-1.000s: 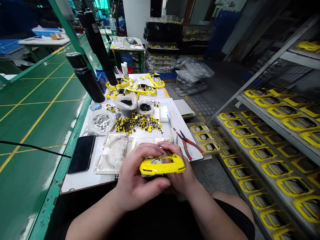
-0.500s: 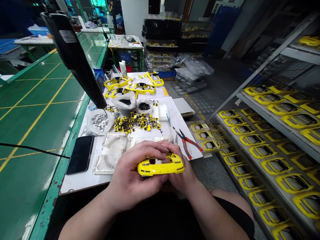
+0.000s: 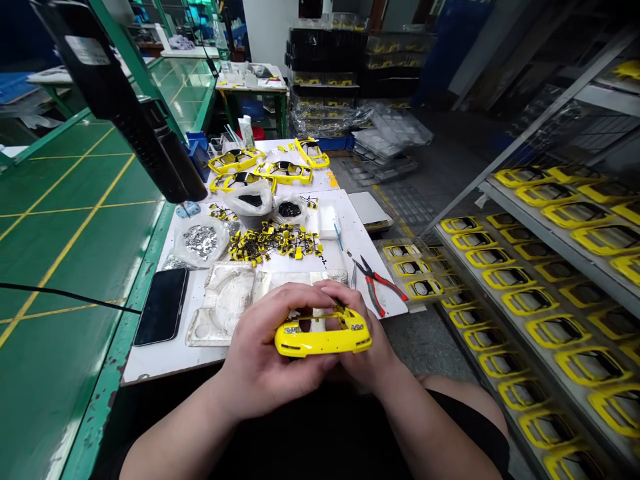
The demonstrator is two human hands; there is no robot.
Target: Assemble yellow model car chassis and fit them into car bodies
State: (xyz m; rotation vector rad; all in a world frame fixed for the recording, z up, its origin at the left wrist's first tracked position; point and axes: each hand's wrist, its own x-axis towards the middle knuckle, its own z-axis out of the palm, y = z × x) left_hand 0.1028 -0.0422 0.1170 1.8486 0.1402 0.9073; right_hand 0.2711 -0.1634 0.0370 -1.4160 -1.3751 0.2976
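Observation:
A yellow toy car body (image 3: 320, 341) is held low over the front edge of the white table (image 3: 150, 363). My left hand (image 3: 270, 347) grips its left side, thumb below and fingers over the top. Around its right side my right hand (image 3: 363, 347) is closed, partly hidden behind the shell. Small silver lamp pieces show at both front corners of the body. Beyond the hands lie a worn white fixture (image 3: 225, 307), a pile of small yellow and black parts (image 3: 275, 243), a bag of silver pieces (image 3: 200, 241) and two containers of black pieces (image 3: 251, 202).
A black phone (image 3: 161, 307) lies at the left, red-handled pliers (image 3: 380, 283) at the right. More yellow bodies (image 3: 284, 172) rest at the back. A black device on an arm (image 3: 135, 120) hangs over the left side. Racks of yellow bodies (image 3: 505, 277) stand at the right.
The car body has tilted slightly, showing more of its upper opening and front lamps. Both hands keep their hold. The black device appears farther left and higher, as the view has shifted a little.

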